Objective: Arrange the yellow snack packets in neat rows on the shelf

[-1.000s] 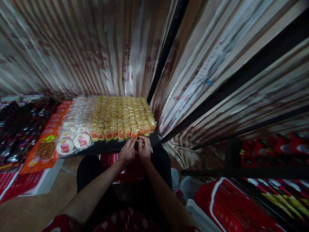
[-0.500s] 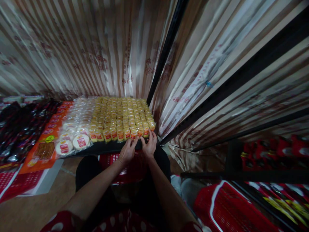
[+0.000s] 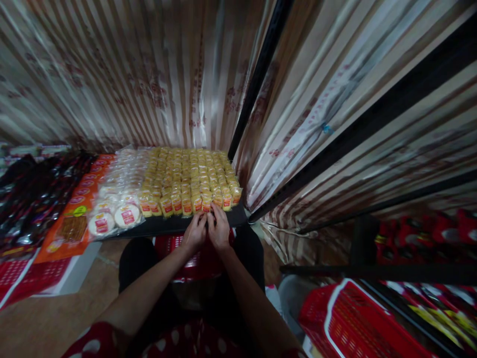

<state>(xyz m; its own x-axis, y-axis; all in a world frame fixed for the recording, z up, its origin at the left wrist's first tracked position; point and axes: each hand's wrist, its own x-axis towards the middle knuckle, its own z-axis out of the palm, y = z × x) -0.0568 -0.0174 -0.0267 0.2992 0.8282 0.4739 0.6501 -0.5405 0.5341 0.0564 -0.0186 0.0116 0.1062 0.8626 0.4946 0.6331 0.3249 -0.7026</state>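
My left hand [image 3: 194,232] is at the front edge of the black shelf [image 3: 160,227], its bent fingers against the lower left of a small yellow snack packet [image 3: 206,202] with a red label. From the other side, my right hand [image 3: 219,228] has its fingertips on the same packet, thumb close to the left hand. The fingers look closed about the packet's lower end, partly hiding it. Behind it stand tight rows of similar yellow packets [image 3: 186,174] in clear wrap. Left of these rows lie round white packets [image 3: 126,215] with pink labels.
Orange packages [image 3: 70,226] and dark shiny packets [image 3: 37,199] lie farther left. A red basket [image 3: 186,258] is under the shelf before my knees; another red basket [image 3: 357,318] is at the lower right. Black posts [image 3: 257,79] and striped plastic sheeting [image 3: 167,74] close off the back.
My right hand has moved left, away from the right-hand front packets, and now sits close beside my left hand. The left hand has shifted only slightly. The view has moved a little.
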